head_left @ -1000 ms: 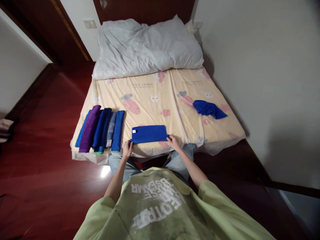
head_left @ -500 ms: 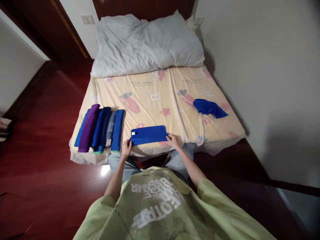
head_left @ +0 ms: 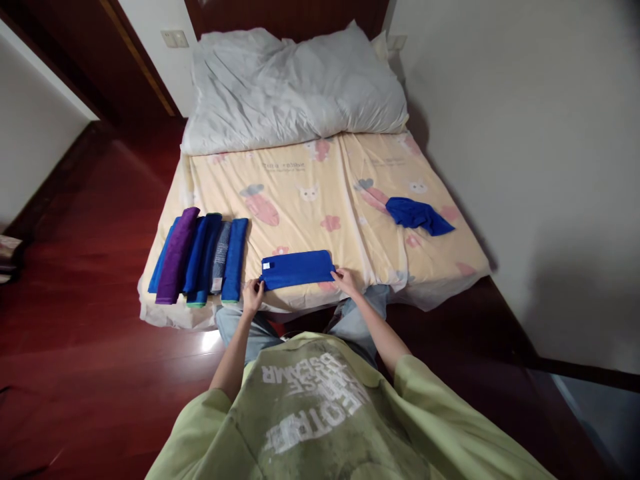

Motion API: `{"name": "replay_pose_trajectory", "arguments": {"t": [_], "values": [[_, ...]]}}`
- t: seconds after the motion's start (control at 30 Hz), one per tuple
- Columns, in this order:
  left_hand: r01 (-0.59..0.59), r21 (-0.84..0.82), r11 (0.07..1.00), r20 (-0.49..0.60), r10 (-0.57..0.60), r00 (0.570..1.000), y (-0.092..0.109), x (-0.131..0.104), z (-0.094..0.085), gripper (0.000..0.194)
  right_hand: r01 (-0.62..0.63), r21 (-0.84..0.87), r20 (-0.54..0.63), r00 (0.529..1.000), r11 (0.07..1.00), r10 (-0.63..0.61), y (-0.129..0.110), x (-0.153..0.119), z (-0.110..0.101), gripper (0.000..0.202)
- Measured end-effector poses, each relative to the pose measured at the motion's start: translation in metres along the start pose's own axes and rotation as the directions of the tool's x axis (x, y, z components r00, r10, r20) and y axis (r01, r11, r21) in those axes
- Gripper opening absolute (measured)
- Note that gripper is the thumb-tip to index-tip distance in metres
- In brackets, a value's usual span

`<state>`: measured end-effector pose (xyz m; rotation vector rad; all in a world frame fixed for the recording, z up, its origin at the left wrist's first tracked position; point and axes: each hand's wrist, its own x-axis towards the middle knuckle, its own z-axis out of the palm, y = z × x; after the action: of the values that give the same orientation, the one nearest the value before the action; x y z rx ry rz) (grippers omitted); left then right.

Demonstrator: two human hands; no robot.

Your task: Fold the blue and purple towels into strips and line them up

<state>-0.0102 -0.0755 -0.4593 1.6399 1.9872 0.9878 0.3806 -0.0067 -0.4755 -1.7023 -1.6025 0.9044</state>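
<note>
A blue cloth (head_left: 299, 269), folded into a flat rectangle with a small white label at its upper left, lies at the front edge of the bed. My left hand (head_left: 253, 295) pinches its lower left corner. At its right end, my right hand (head_left: 345, 281) grips the lower right corner between thumb and fingers. Left of the cloth is a row of several folded cloths: a blue one (head_left: 235, 260), a grey one (head_left: 221, 257), a purple one (head_left: 177, 257) and other blue ones. A crumpled blue cloth (head_left: 419, 217) rests on the right side of the bed.
The bed (head_left: 300, 220) has a yellow patterned sheet. Across its far end lies a large grey-white quilt (head_left: 295, 90). A white wall (head_left: 525, 167) stands close on the right, and dark red floor (head_left: 90, 267) shows on the left.
</note>
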Motion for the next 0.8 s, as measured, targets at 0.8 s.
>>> {"name": "replay_pose_trajectory", "arguments": {"t": [0.8], "values": [[0.005,0.025,1.000,0.026,-0.005,1.000,0.0005,-0.0010,0.0003,0.023,-0.006,-0.040,0.030,1.000,0.999,0.007,-0.0006,-0.0020,0.0002,0.029]]}}
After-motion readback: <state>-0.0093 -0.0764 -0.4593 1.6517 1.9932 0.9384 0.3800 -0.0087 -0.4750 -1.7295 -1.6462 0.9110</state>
